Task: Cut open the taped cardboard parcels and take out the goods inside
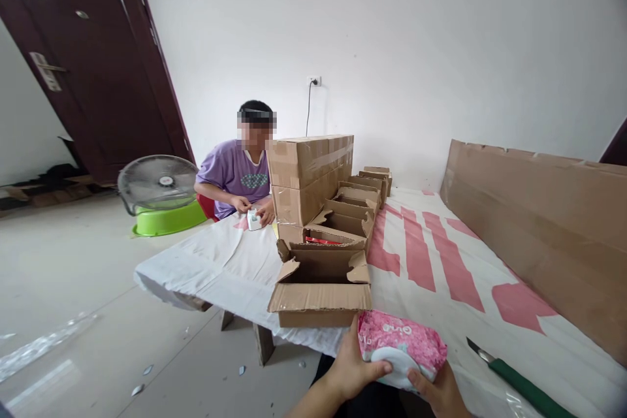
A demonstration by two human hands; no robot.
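A pink and white pack of wet wipes with a round white lid is held over the near edge of the table. My left hand grips its left end, the thumb lying by the lid. On the other end my right hand is closed, its thumb pressed near the lower right corner. Just beyond the pack stands an open cardboard box, its flaps spread outward. A knife with a green handle lies to the right of my right hand.
More open boxes run in a row toward the wall, beside stacked taped cartons. A co-worker sits at the far left side, holding a small white object. A tall cardboard sheet borders the cloth-covered table on the right.
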